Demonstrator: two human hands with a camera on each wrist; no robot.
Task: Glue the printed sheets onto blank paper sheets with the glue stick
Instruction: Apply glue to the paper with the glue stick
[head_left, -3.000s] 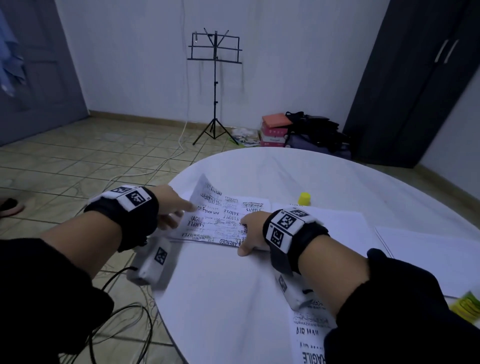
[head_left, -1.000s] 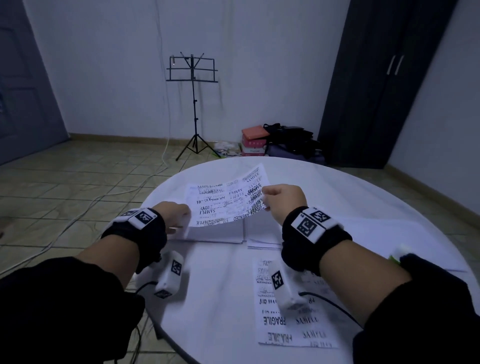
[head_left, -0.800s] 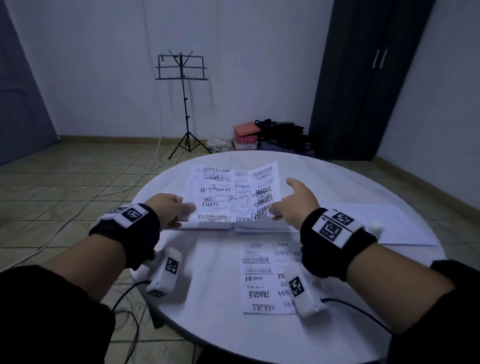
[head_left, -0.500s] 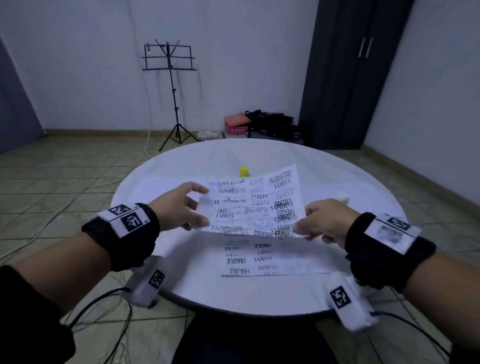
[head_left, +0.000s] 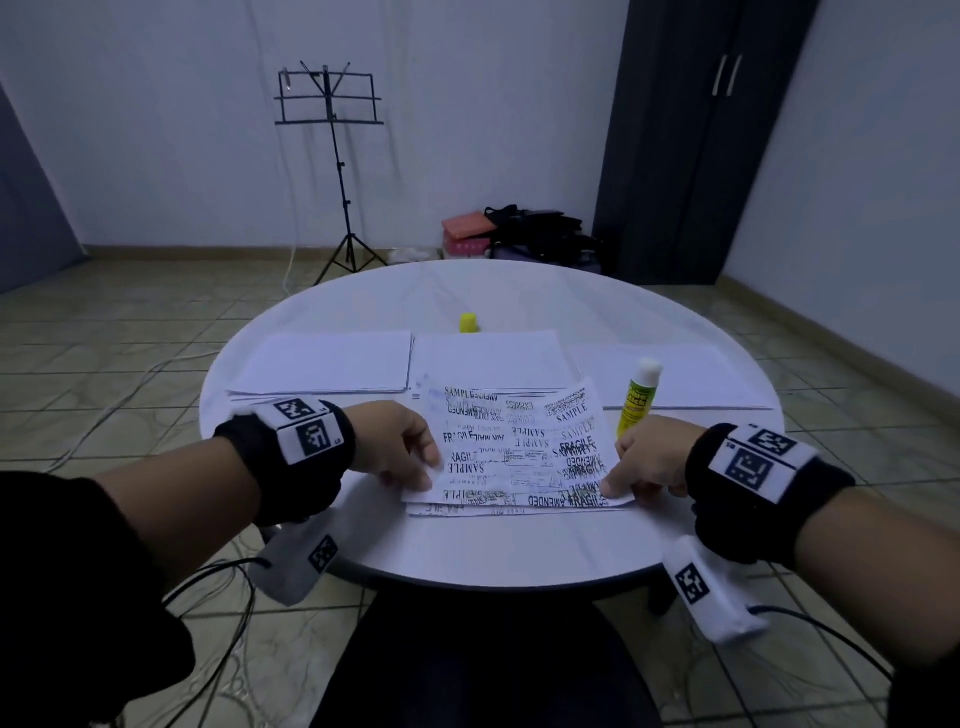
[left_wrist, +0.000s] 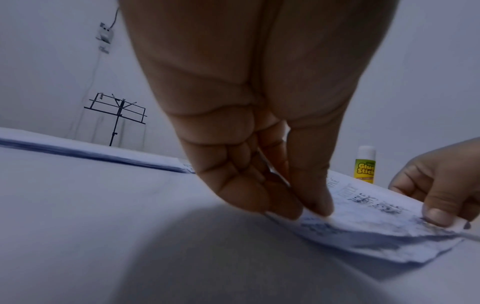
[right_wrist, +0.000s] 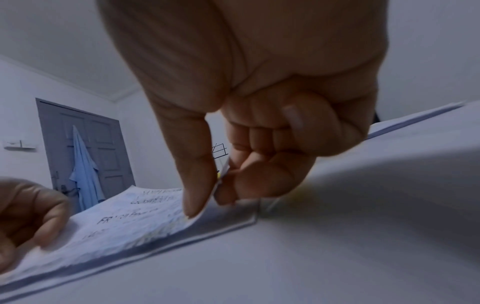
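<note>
Glue stick (head_left: 640, 397) stands right of printed sheets (head_left: 519, 447), before blank sheets (head_left: 324, 361).

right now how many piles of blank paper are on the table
3, in a row across the table's far half: left pile, middle pile partly under the held printed sheet, right pile behind the glue stick.

- dim indoor light with a cold blue-grey cast in all three views; no lamp or window shows.
- head view: wide-angle bending curves the floor tiles and walls at the edges; print on the printed sheet (head_left: 519, 447) is smeared.
- left wrist view: left hand (left_wrist: 259, 123) soft, a broad grey shadow on the table (left_wrist: 103, 205) beneath it.
- right wrist view: right hand (right_wrist: 246, 123) blurred, foreground hazy.
</note>
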